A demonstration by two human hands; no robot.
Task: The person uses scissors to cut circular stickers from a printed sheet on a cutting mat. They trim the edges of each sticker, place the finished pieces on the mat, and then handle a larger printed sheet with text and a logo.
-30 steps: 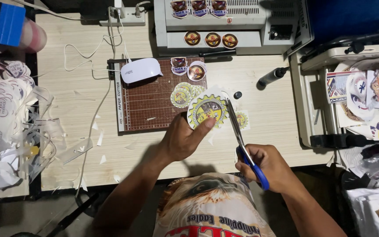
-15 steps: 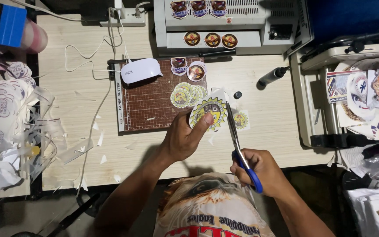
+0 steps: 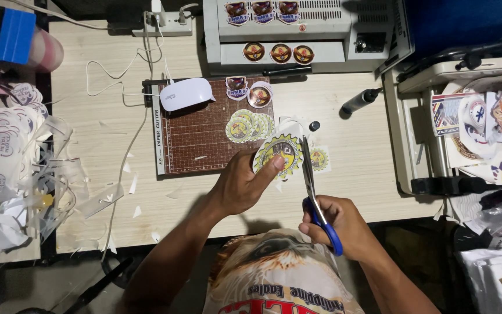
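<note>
A pale wooden worktable (image 3: 106,192) fills the view from above, with one grey laminating machine (image 3: 297,29) at its far edge; three shield-shaped stickers sit along the machine's top and three round ones on its front ledge. At the right edge, a second grey machine (image 3: 419,128) stands beside one heap of printed sheets (image 3: 489,134). On the table lies one brown gridded paper cutter (image 3: 210,134), carrying one white dome-shaped device (image 3: 186,93), one shield sticker and one round sticker near its far side, and one fanned stack of round yellow-green stickers (image 3: 250,126), their number not countable. A pile of clear plastic trimmings (image 3: 24,180) spreads over the table's left end.

The person's left hand (image 3: 240,185) is closed in a pinch, thumb on top, gripping one round yellow gear-edged sticker (image 3: 279,152) held just above the table, right of the cutter. The right hand (image 3: 333,224), fingers curled shut through the loops, grips one pair of blue-handled scissors (image 3: 315,200); the blades point away from the person and meet the sticker's right edge. One smaller yellow round sticker (image 3: 319,158) lies just right of the blades. One black cylindrical tool (image 3: 360,102) and one small black cap (image 3: 314,125) rest farther back on the table.
</note>
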